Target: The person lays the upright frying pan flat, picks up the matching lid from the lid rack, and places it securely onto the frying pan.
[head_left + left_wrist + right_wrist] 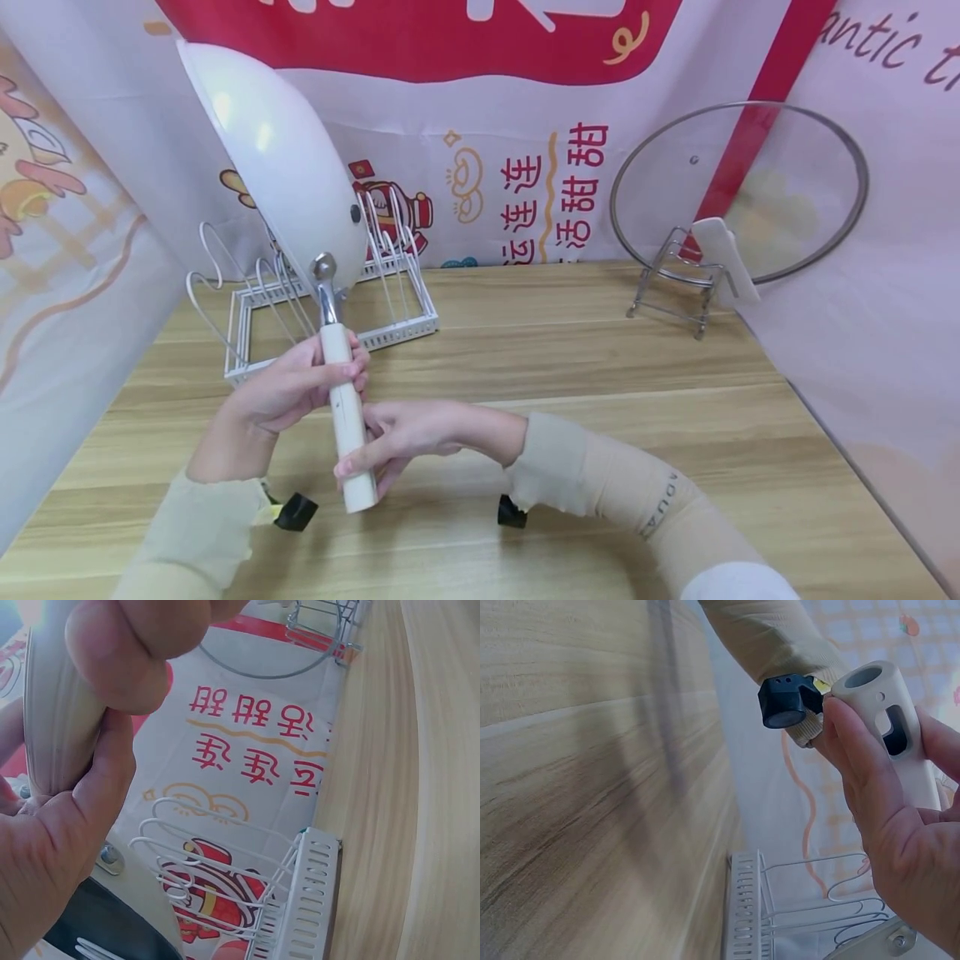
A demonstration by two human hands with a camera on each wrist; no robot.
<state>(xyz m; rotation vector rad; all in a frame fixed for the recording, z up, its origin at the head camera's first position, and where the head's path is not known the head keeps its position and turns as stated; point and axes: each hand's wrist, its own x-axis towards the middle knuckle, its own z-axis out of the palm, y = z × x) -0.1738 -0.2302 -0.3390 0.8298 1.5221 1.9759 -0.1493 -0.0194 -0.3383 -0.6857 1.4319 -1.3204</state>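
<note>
A white wok (288,158) is tipped on its side, its rounded outer face turned to the right. My left hand (296,385) grips its long cream handle (348,421) near the metal joint. Lower down, my right hand (408,432) pinches the handle close to its end, thumb across the top. The right wrist view shows the slotted, hollow handle end (885,712) between thumb and fingers. In the head view the wok's lower edge overlaps a white wire rack (401,332); the wok's inside is hidden there.
At the back right, a glass lid with a metal rim (862,187) leans upright in a small wire stand (675,279), its pale knob (723,254) facing me. Printed cloth (465,108) walls the wooden table (570,350) at the back and sides.
</note>
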